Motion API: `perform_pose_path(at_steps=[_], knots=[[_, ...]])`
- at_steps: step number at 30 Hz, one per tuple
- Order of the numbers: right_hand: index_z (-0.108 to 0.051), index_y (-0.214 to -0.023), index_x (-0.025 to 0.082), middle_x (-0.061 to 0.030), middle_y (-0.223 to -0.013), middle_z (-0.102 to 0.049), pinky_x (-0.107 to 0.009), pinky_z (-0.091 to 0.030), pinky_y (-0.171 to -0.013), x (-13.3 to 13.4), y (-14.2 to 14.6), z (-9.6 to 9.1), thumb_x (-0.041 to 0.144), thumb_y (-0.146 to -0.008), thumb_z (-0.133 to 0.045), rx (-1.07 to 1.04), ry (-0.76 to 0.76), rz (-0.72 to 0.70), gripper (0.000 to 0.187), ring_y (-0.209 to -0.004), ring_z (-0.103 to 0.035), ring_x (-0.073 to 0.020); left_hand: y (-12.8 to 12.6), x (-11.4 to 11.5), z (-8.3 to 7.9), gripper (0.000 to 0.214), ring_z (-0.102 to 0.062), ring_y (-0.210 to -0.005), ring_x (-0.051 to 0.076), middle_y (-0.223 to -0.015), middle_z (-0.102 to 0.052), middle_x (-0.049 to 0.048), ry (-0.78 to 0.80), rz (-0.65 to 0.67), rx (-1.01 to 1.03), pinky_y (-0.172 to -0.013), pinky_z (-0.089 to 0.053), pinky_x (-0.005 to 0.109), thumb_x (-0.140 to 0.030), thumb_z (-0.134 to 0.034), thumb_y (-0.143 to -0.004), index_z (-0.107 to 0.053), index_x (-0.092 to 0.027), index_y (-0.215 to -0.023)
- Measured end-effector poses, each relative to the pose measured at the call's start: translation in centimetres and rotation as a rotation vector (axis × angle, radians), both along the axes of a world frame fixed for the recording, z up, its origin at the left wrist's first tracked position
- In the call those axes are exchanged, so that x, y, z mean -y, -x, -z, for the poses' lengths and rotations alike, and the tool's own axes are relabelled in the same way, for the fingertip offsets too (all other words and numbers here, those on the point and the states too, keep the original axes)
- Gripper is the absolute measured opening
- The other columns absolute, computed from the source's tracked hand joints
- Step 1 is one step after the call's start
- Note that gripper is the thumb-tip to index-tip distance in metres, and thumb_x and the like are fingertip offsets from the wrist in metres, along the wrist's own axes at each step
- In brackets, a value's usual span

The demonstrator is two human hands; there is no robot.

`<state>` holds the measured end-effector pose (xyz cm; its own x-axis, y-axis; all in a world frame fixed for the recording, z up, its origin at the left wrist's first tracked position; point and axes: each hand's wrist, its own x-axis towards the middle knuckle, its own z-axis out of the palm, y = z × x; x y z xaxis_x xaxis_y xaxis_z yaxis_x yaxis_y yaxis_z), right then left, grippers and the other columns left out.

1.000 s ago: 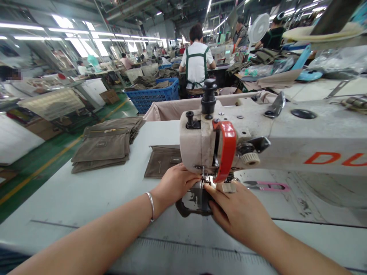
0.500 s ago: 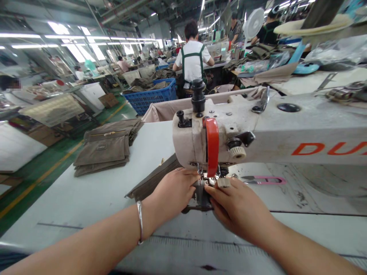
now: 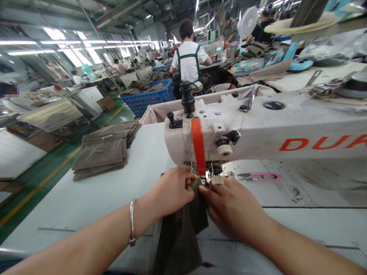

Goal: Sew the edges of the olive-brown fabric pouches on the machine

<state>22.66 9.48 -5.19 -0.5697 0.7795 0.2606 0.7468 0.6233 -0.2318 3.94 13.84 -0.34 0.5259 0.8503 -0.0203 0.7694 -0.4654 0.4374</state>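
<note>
A dark olive fabric piece (image 3: 179,233) hangs from under the needle area of the white sewing machine (image 3: 243,126) down toward the table's front edge. My left hand (image 3: 175,191), with a silver bangle at the wrist, pinches the upper edge of this fabric just left of the presser foot. Beside the foot, on the right, my right hand (image 3: 229,196) lies with its index fingertip against the fabric; its other fingers are bent low and partly hidden. An orange guard (image 3: 198,147) on the machine head stands right above the fingertips.
A stack of olive fabric pouches (image 3: 103,151) lies at the table's left. Pink-handled thread snips (image 3: 262,176) rest on the machine bed. Behind the table are a blue crate (image 3: 149,98) of fabric and a seated person (image 3: 188,57) in a white shirt.
The fabric, earlier stretched out left behind my left hand, now hangs toward me in front of the machine. My left hand's fingers have curled into a pinch. The view has shifted slightly.
</note>
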Motion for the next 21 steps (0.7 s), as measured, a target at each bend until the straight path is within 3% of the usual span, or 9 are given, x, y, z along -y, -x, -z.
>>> perform_pose_path(at_steps=[3,7,10,13,19,21], knots=[[-0.063,-0.113,0.018,-0.0101,-0.099,-0.062,-0.044,-0.045,-0.083,0.1,-0.2,0.2,0.018,-0.083,-0.057,-0.009,-0.029,0.011,0.030,-0.096,-0.054,-0.0279,-0.5,0.3,-0.2,0.023,-0.054,-0.057,0.015,-0.062,-0.058,-0.0019,-0.040,0.063,-0.028,-0.053,-0.040,0.025,-0.001,-0.045,-0.062,-0.057,-0.020,-0.068],[-0.063,-0.111,0.017,-0.0109,-0.101,-0.062,-0.044,-0.045,-0.082,0.2,-0.5,0.3,0.016,-0.081,-0.057,-0.037,-0.044,-0.021,0.030,-0.100,-0.053,-0.0285,-0.9,1.5,0.5,0.019,-0.061,-0.085,0.021,-0.084,-0.064,0.0052,-0.150,0.063,-0.004,-0.077,-0.051,0.031,-0.004,-0.049,-0.069,-0.059,-0.019,-0.075],[-0.061,-0.111,0.016,-0.0119,-0.105,-0.061,-0.044,-0.044,-0.084,0.3,-0.7,0.4,0.015,-0.080,-0.055,-0.021,-0.013,-0.036,0.032,-0.104,-0.051,-0.0294,-0.9,2.5,1.5,0.012,-0.058,-0.099,0.026,-0.098,-0.063,0.0095,-0.228,0.052,-0.024,-0.092,-0.049,0.041,-0.014,-0.055,-0.074,-0.060,-0.017,-0.085],[-0.059,-0.115,0.016,-0.0118,-0.106,-0.060,-0.044,-0.043,-0.084,0.3,-0.6,0.5,0.015,-0.082,-0.054,0.009,0.005,-0.040,0.033,-0.103,-0.051,-0.0292,-1.1,3.0,2.1,0.020,-0.054,-0.109,0.029,-0.109,-0.062,0.0118,-0.277,0.068,-0.029,-0.101,-0.043,0.046,-0.019,-0.057,-0.076,-0.061,-0.015,-0.096],[-0.061,-0.106,0.020,-0.0074,-0.096,-0.059,-0.044,-0.041,-0.077,0.1,-0.2,0.3,0.017,-0.085,-0.049,0.053,0.059,-0.027,0.023,-0.088,-0.053,-0.0266,0.3,2.6,0.9,0.020,-0.055,-0.108,0.025,-0.112,-0.062,0.0088,-0.173,0.094,-0.002,-0.100,-0.044,0.042,-0.026,-0.051,-0.089,-0.061,-0.017,-0.104],[-0.060,-0.108,0.020,-0.0068,-0.093,-0.059,-0.043,-0.041,-0.076,0.2,-0.1,0.3,0.017,-0.086,-0.049,0.065,0.052,-0.029,0.025,-0.086,-0.052,-0.0264,2.1,2.9,0.7,0.023,-0.054,-0.110,0.025,-0.115,-0.060,0.0077,-0.189,-0.019,-0.017,-0.100,-0.043,0.044,-0.028,-0.050,-0.091,-0.058,-0.019,-0.111]])
